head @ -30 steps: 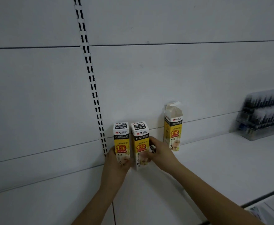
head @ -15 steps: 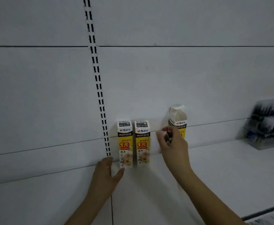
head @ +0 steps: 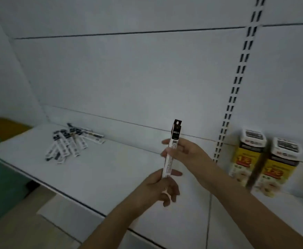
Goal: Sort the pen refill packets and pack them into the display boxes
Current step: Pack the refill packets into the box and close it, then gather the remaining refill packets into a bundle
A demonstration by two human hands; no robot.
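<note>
grip: both hands pinch one refill packet (head: 172,150) upright, left hand (head: 160,187) low, right hand (head: 184,151) mid, probably checking its label.
pile (head: 69,142): loose on shelf (head: 111,177), unsorted.
boxes (head: 265,159): right, against wall.

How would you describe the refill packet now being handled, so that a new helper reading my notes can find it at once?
Start at the white shelf, left of the slotted upright and the yellow display boxes. Above its middle, the right hand and the left hand hold one pen refill packet. It alone stands upright in the air, black tab on top; the others lie in a loose pile far left.
</note>
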